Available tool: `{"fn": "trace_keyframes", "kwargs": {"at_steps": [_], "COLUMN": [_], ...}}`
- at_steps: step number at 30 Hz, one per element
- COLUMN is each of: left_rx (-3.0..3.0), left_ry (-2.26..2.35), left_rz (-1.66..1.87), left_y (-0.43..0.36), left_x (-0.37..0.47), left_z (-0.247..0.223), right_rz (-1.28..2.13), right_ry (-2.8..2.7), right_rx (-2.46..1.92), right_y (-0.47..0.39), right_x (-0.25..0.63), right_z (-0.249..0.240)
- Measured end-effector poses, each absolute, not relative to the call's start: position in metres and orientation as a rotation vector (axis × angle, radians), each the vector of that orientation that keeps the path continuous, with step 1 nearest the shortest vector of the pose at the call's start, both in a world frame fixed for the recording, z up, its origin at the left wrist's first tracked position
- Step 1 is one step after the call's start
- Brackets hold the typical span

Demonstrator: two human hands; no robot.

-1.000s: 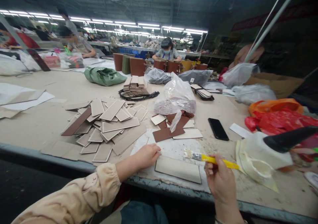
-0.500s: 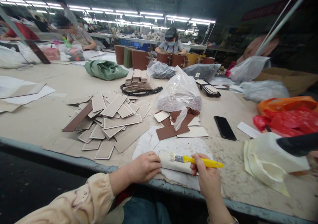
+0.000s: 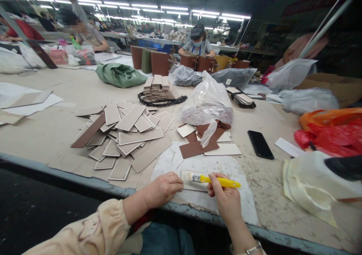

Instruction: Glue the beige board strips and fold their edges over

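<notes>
Between the fingers of my right hand [image 3: 227,196] is the yellow handle of a paintbrush [image 3: 219,180]. Its whitish bristles point left and lie over the left part of a pale rectangular piece [image 3: 195,186]; I cannot tell whether they press on it. My left hand [image 3: 164,189], fingers curled together, holds the left end of that piece near the table edge. Underneath lies a white sheet [image 3: 166,162]. Left of it is a loose pile of beige rectangular pieces with pale borders [image 3: 140,136]. Brown and cream pieces [image 3: 199,148] lie just beyond the sheet.
A clear plastic bag [image 3: 207,100] stands behind the brown pieces. To the right are a black phone [image 3: 260,145], a white plastic container [image 3: 313,172] and a red bag [image 3: 333,138]. Farther back sit a green bag [image 3: 120,75] and a stack of beige strips [image 3: 158,89]. Co-workers sit beyond.
My right hand has moved left with the paintbrush, so its bristles are nearer the left end of the pale piece. My left hand stays in place. The view has shifted slightly.
</notes>
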State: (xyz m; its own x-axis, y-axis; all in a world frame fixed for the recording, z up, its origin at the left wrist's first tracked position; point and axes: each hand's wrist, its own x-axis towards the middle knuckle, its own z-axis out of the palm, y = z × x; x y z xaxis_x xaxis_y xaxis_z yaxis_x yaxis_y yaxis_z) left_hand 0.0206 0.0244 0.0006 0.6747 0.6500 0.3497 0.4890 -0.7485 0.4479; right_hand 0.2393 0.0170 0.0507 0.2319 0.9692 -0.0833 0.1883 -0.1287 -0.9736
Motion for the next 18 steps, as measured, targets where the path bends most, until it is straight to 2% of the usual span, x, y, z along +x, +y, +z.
{"fn": "trace_keyframes", "kwargs": {"at_steps": [13,18], "left_rx": [2.597,2.585], "left_ry": [0.898,0.896], "left_rz": [0.772,0.779], "left_y": [0.024,0.024], "left_x": [0.021,0.022], "left_z": [-0.004,-0.002], "right_rz": [1.021,0.903], "right_ry": [-1.322,-1.405], "right_rx": [-1.545,-1.637], "right_y": [0.024,0.026], "right_x": [0.24,0.259], "right_z": [0.034,0.03]}}
